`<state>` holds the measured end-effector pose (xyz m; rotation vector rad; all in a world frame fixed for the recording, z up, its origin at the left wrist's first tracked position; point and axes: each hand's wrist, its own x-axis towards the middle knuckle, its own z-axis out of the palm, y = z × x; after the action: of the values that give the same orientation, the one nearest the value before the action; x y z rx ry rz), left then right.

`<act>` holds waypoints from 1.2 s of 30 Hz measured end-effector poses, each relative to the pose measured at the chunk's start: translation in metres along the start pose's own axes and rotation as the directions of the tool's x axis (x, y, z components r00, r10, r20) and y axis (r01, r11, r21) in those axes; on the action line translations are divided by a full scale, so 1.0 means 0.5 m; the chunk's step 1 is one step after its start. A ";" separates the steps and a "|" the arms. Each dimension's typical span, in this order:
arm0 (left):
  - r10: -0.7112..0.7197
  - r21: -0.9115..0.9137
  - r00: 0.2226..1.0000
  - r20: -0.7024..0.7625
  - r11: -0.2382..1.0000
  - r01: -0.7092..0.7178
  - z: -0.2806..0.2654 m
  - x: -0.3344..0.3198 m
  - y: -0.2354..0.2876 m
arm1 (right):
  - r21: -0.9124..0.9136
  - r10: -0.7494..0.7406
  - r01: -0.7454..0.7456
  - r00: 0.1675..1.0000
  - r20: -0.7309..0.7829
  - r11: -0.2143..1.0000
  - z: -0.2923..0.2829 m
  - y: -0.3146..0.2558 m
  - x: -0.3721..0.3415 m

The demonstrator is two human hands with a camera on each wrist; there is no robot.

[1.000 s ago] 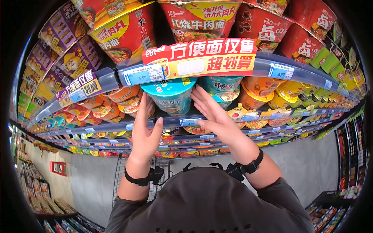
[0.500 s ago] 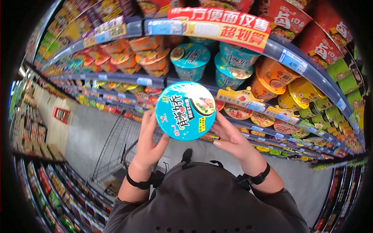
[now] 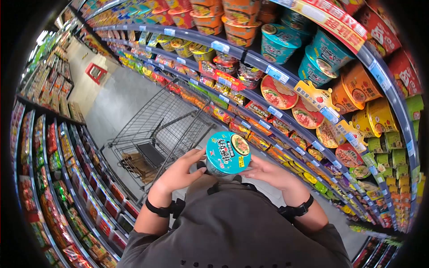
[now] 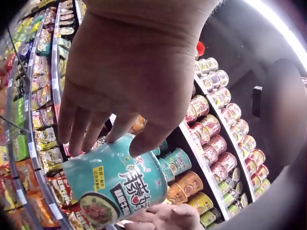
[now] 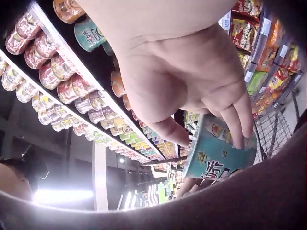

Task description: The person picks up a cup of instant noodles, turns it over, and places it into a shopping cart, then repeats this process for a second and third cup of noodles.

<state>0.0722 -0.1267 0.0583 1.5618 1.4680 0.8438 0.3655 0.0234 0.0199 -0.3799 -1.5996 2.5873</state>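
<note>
A teal instant noodle cup [image 3: 228, 154] is held in front of my torso, its printed lid facing up toward the head camera. My left hand [image 3: 179, 173] holds it on the left side, thumb near the lid's edge. On the opposite side my right hand [image 3: 275, 173] grips the cup, its fingers partly hidden beneath it. The left wrist view shows the cup [image 4: 120, 179] under the left hand [image 4: 129, 76]. In the right wrist view, fingers of the right hand [image 5: 192, 81] lie along the teal wall of the cup [image 5: 211, 155].
A wire shopping cart [image 3: 156, 118] with a brown item [image 3: 135, 169] inside stands ahead to the left. Shelves of noodle cups and packets curve along the right, with more teal cups [image 3: 279, 43] on one. Another shelf row [image 3: 58, 178] lines the left, and a red stand [image 3: 95, 73] sits farther off.
Both hands have brought the teal noodle cup out from the shelf and down toward the torso. The head view has turned left, bringing the cart and aisle further into sight.
</note>
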 end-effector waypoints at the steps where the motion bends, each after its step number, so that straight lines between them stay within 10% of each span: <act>1: -0.011 0.006 1.000 -0.005 1.000 0.011 -0.005 -0.020 -0.009 | 0.004 0.056 -0.056 0.998 0.014 0.998 0.012 -0.004 0.004; 23: -0.249 -0.132 0.878 -0.409 0.968 0.214 -0.229 -0.567 -0.273 | -0.420 0.519 -0.421 0.841 0.152 0.804 0.395 0.072 0.553; 36: -0.490 -0.487 0.765 -0.418 0.832 0.267 -0.276 -0.563 -0.420 | -0.391 0.628 -0.567 0.777 0.039 0.725 0.415 0.136 0.750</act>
<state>-0.1723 -0.3922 -0.0511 0.6881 1.7760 1.2874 -0.0439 -0.1155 -0.0159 -0.8623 -2.3634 2.7930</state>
